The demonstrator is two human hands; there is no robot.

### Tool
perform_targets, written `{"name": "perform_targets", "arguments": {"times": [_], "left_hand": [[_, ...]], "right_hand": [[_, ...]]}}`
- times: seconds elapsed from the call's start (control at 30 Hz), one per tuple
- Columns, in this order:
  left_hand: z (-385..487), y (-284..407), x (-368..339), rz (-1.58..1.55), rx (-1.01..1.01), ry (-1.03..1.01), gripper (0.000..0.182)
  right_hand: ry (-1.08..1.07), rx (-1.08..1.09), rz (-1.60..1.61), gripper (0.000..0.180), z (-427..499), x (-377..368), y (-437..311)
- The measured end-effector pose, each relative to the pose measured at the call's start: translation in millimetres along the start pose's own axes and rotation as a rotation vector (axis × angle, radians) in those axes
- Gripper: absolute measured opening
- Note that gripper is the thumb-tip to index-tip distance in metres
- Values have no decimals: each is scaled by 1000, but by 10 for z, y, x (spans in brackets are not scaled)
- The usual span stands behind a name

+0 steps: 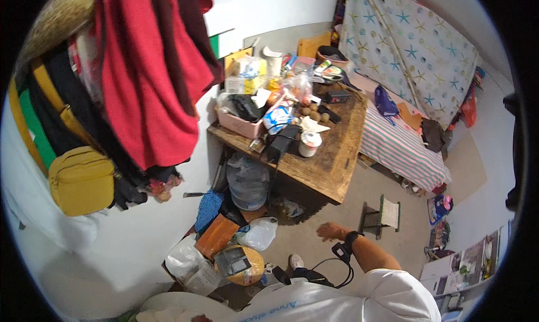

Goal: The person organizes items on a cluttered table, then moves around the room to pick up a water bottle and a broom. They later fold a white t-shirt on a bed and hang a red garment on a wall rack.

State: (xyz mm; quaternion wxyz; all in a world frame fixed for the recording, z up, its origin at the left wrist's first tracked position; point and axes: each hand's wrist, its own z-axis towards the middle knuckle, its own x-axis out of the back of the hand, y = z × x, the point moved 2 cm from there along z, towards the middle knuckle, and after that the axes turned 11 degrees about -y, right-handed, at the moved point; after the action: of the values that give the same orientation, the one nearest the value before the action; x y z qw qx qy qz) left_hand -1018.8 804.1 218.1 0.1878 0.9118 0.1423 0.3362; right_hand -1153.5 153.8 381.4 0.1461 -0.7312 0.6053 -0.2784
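Note:
My right hand (332,232) hangs over the floor in front of the wooden table (324,174), fingers apart and holding nothing. A black strap and a small black device (342,251) with a cable are on that wrist. A small patch of skin at the bottom edge may be my left hand (201,318); its fingers cannot be made out. On the table stand a white lidded cup (310,144), a black box-shaped object (283,143), a pink basket (240,125) with a black bag in it, and several round brown items (315,115).
A folding stool (389,214) stands right of my hand. Plastic bags (260,233), a wooden board (217,236) and a large water bottle (247,183) crowd the floor at left. Red cloth (147,78) and a yellow bag (82,181) hang there. A striped bed (400,153) lies beyond the table.

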Motion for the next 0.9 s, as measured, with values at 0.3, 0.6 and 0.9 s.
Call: {"name": "perform_targets", "arguments": {"times": [0.3,0.6,0.9], "left_hand": [[445,557,-547,236,-88,-134,25],[-52,3569,-480,354,-635,102,22],[-436,5944,-1311,263,-978,-97,21]], "right_hand": [[-35,1275,-587,33,-226,659,2288],[101,-111,-577,37,-1139,1669,2081],[413,576,890,33,-904,1975,1685]]}}
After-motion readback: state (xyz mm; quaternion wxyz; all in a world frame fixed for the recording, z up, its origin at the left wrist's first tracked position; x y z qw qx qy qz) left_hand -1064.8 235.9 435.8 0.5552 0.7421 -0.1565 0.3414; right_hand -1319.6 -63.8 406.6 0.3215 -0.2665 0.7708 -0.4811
